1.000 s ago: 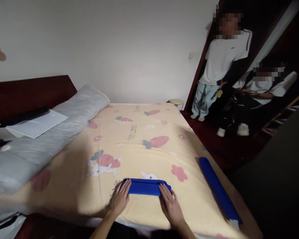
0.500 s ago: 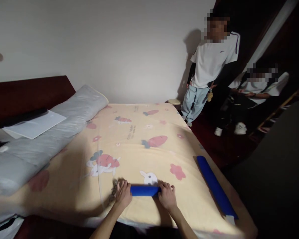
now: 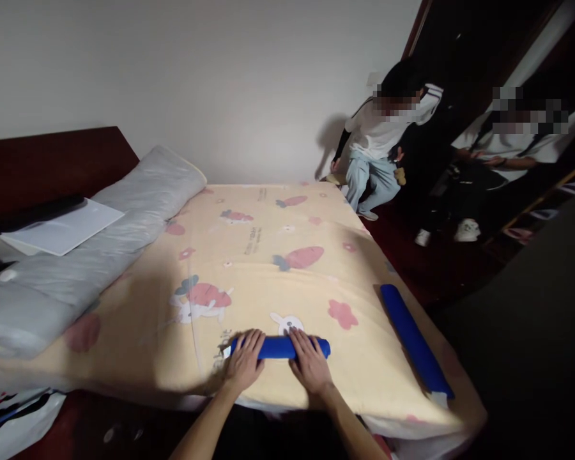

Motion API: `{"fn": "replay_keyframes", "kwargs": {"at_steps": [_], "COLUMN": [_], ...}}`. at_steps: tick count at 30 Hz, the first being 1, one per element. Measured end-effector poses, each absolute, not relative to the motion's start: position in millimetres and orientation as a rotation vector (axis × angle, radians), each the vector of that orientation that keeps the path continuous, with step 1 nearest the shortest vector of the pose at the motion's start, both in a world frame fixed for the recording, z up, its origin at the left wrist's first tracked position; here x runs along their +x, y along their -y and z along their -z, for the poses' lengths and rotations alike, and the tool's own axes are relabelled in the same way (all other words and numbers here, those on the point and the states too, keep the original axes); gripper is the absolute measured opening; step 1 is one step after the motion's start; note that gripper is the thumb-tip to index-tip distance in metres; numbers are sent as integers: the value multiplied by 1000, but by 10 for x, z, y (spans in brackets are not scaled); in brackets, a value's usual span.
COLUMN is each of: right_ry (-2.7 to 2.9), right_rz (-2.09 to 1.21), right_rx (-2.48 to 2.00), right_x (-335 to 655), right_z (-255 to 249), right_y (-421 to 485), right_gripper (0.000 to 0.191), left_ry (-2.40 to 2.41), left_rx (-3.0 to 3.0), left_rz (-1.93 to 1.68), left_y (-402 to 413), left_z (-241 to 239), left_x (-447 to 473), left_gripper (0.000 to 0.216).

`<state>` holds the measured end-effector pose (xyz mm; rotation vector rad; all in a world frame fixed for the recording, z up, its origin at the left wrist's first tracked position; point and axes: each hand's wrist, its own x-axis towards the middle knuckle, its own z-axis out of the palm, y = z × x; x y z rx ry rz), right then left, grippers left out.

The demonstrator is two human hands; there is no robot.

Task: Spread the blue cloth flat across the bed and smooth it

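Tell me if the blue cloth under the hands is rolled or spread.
Rolled. The blue cloth lies as a narrow tube on the bed, left hand and right hand flat on it.

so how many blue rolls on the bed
2. A short blue roll lies at the near edge of the bed under the left hand and right hand; a longer blue roll lies along its right edge.

Short roll (image 3: 280, 347): solid royal blue. Long roll (image 3: 414, 338): same blue, white at near end. Bedsheet (image 3: 249, 281): pale yellow, printed with pink carrots, white rabbits, pink flowers. Bolster pillow (image 3: 100, 255): silver-grey. Headboard (image 3: 52, 160): dark red-brown. Wall (image 3: 220, 83): plain white.
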<state>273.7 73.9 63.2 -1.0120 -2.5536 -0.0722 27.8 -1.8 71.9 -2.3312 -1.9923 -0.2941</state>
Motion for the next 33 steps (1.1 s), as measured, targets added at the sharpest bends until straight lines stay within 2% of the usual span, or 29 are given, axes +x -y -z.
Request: {"fn": "replay_keyframes", "kwargs": {"at_steps": [6, 10, 15, 24, 33], "right_ry": [2465, 2430, 2528, 2522, 2441], "right_rz": [206, 224, 141, 112, 77], "right_rx": [-1100, -1057, -949, -1102, -1256], "right_x": [3122, 2724, 2355, 3214, 3070], "right_z": [-689, -695, -624, -650, -631], "right_y": [-817, -672, -586, -786, -752], "right_gripper": [73, 80, 85, 71, 75], "left_ry": [1946, 1982, 1935, 1905, 2156], "left_rx": [-2193, -2148, -2223, -2229, -2159], "left_rz": [207, 246, 320, 271, 308], "left_y": [175, 62, -94, 135, 96], "left_z": [-718, -705, -626, -683, -683], "left_x": [-99, 377, 857, 43, 160], "left_gripper": [71, 81, 81, 74, 68]}}
